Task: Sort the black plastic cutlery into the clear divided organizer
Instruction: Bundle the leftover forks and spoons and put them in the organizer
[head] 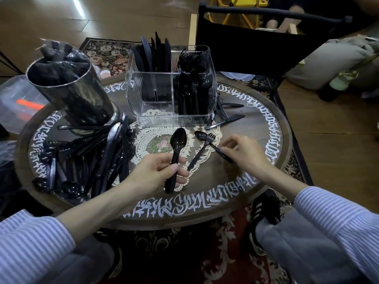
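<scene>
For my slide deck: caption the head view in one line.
Left hand holds a black spoon while right hand pinches another from the doily, before the clear organizer.

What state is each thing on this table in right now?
Left hand: grips a spoon upright.
Right hand: pinches the handle of a small spoon lying flat.
Fork: lying on the doily.
Organizer: upright, near-left compartment empty, others filled.
Metal cup: upright, stuffed.

Head view, steeply down, close over table (256, 144)
</scene>
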